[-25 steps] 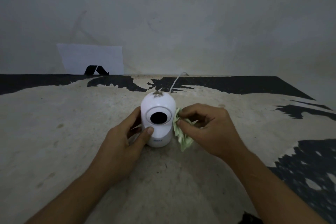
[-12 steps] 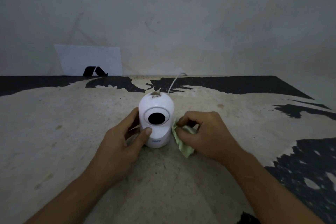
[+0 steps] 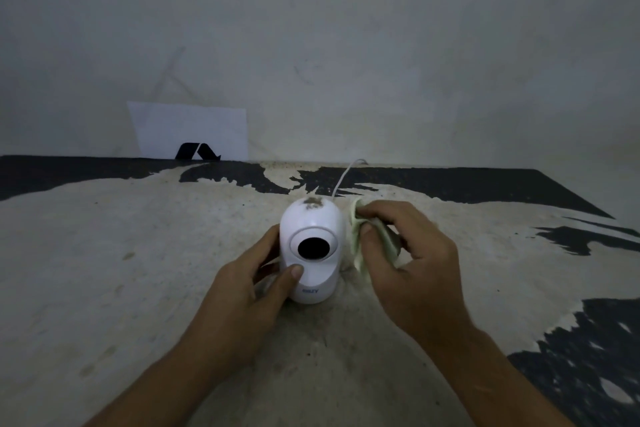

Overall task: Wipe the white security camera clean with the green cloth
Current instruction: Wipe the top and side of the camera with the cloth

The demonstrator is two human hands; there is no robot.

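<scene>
White security camera (image 3: pixel 312 253) upright on counter (image 3: pixel 104 270), long axis vertical, lens toward wearer. Left hand (image 3: pixel 247 284) clamped round lower left side. Right hand (image 3: pixel 407 260) bunched on green cloth (image 3: pixel 356 236), touching right flank; grime patch (image 3: pixel 313 203) up-left of cloth.

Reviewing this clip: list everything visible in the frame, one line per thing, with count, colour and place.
security camera: one, white with a black lens, upright at centre of the surface, dirt patch on its top
cloth: one, pale green, bunched against the camera's right side
cable: one, white, running from behind the camera toward the wall
paper sheet: one, white with a black mark, leaning on the wall, far left
surface: one, beige with worn black patches
left hand: one, gripping the camera's left side, thumb on its front
right hand: one, holding the cloth
</scene>
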